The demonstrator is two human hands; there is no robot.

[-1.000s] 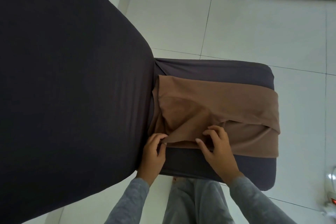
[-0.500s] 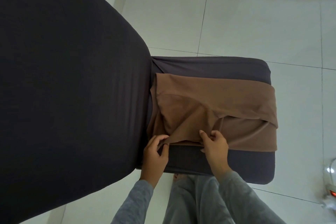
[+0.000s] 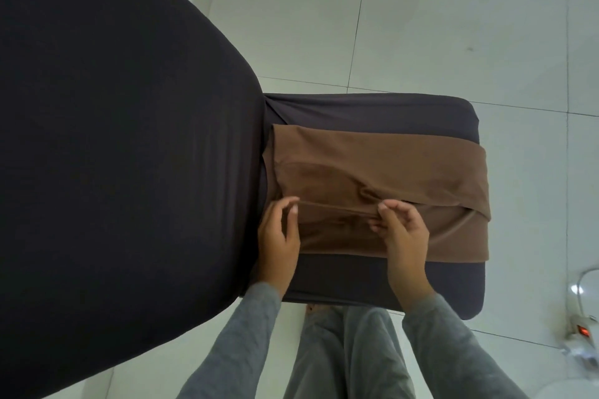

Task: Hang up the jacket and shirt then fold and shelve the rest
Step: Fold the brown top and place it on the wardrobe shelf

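- A brown garment (image 3: 356, 155) was seen laid flat across the chair seat (image 3: 356, 278), which was covered in dark grey cloth.
- The garment's left end was pushed up against the foot of the chair back (image 3: 129, 139), and its right end was draped just over the seat's right edge.
- The garment was folded into a long band, with a second layer showing under the top one at the right end.
- A strip of bare seat was left showing on the far side of the garment and on the near side.
- A narrow ridge of the brown cloth was raised off the near half of the garment and stretched between the two hands.
- The left end of that ridge was pinched by the left hand (image 3: 278, 240) between thumb and curled fingers, close to the chair back.
- The right end of the ridge was pinched by the right hand (image 3: 406, 236), its fingertips closed on the cloth.
- Both forearms were covered in grey sleeves (image 3: 246, 343), and grey trousers (image 3: 350, 353) were seen below the seat's near edge.
- The chair was stood on a pale tiled floor (image 3: 453, 42).
- A white power strip (image 3: 583, 330) with a lit red switch was seen on the floor at the right edge.
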